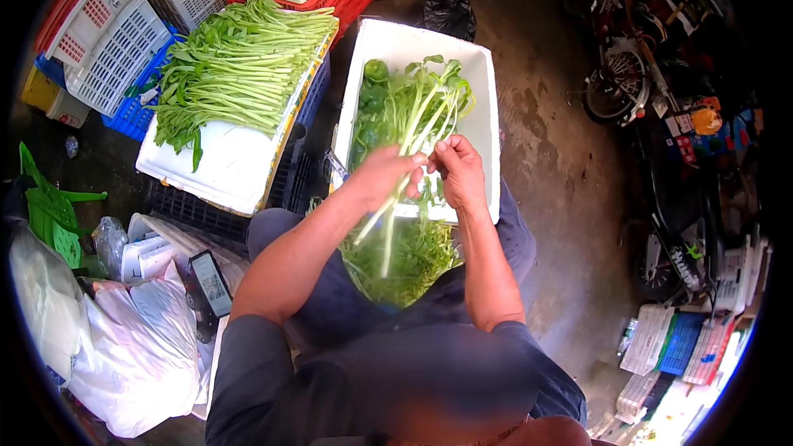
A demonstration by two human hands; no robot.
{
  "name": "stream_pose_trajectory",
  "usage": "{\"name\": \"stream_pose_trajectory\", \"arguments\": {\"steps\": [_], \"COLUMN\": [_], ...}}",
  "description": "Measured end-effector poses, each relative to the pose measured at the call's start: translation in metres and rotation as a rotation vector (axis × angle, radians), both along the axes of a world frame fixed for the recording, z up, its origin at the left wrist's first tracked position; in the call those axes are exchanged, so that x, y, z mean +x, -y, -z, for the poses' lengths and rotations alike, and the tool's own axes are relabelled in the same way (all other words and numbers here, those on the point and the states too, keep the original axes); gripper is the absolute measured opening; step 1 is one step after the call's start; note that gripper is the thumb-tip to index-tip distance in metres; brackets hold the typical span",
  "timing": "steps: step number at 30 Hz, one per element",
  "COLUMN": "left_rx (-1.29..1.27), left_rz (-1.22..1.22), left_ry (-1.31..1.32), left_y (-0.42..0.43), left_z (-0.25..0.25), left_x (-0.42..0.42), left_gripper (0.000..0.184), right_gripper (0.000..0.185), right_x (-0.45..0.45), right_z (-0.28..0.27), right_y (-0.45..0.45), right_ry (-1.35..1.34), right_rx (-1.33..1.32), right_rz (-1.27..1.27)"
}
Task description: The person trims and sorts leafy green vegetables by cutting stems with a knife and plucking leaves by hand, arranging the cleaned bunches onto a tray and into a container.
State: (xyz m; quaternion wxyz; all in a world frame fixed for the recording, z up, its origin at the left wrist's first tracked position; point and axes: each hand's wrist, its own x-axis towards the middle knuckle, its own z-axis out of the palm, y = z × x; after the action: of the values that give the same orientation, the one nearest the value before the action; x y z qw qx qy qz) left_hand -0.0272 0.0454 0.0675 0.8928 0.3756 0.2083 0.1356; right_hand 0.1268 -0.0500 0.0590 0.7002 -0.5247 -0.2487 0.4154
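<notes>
My left hand (386, 175) is closed round several pale green stalks (421, 120), whose leafy tops point away from me over a white foam box (482, 116). Close beside it, my right hand (459, 167) pinches at the stalks with thumb and forefinger; what lies between those fingertips is too small to make out. Inside the box, round green vegetables (373, 99) sit along the left side. Below the hands, between my knees, is a heap of loose green leaves (413, 260). The lower stalk ends hang over this heap.
At the left, a pile of long-stemmed greens (248, 66) lies on a white foam lid (223, 161). Plastic crates (116, 58) are stacked at the upper left. A phone (211, 283) and plastic bags (136, 355) are at the lower left. A bicycle (615, 87) stands at the right.
</notes>
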Motion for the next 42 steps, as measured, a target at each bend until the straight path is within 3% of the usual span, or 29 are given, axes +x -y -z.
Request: {"name": "stream_pose_trajectory", "arguments": {"steps": [4,8,9,15,18,21,31,32,33,35,38,40,42], "left_rx": [0.029,0.073,0.087,0.071,0.021,0.029,-0.006,0.008,0.02,0.05,-0.038,-0.152,-0.162], "left_rz": [0.066,0.122,0.135,0.101,0.055,0.039,0.017,0.019,0.022,-0.014,-0.14,-0.269,-0.375], "left_ry": [-0.024,-0.046,-0.049,-0.093,-0.098,-0.097,-0.061,-0.068,-0.073,-0.111,0.019,0.068,0.08], "left_y": [0.0,-0.001,-0.002,-0.005,-0.011,-0.019,-0.024,-0.023,-0.023,-0.023,-0.028,-0.035,-0.047], "left_z": [-0.005,0.0,0.005,0.002,0.001,-0.001,-0.006,-0.004,-0.003,-0.005,0.001,0.004,-0.002], "left_x": [-0.001,0.002,0.001,-0.002,-0.004,-0.01,-0.014,-0.013,-0.013,-0.011,-0.015,-0.021,-0.028], "left_gripper": [0.02,0.019,0.019,0.021,0.02,0.024,0.027,0.026,0.026,0.026,0.023,0.024,0.026], "right_gripper": [0.013,0.009,0.009,0.009,0.007,0.005,0.009,0.01,0.009,0.018,0.025,0.033,0.03], "right_x": [0.022,0.046,0.057,0.098,0.106,0.111,-0.012,-0.019,-0.028,-0.037,-0.033,-0.025,-0.003], "right_z": [-0.006,0.006,0.003,0.009,0.032,0.063,0.07,0.079,0.069,0.072,0.063,0.036,0.034], "right_y": [0.007,0.012,0.015,0.057,0.086,0.124,0.211,0.22,0.22,0.219,0.204,0.179,0.155], "right_ry": [0.059,0.094,-0.039,0.122,-0.032,0.077,0.288,0.434,0.839,1.056,1.062,1.03,0.931], "right_rx": [-0.051,-0.075,-0.002,-0.206,-0.206,-0.332,-0.646,-0.78,-0.704,-0.771,-0.817,-0.802,-0.676], "right_rz": [-0.185,-0.201,-0.118,0.059,0.291,0.394,-0.041,-0.174,-0.341,-0.62,-0.865,-0.697,-0.485]}}
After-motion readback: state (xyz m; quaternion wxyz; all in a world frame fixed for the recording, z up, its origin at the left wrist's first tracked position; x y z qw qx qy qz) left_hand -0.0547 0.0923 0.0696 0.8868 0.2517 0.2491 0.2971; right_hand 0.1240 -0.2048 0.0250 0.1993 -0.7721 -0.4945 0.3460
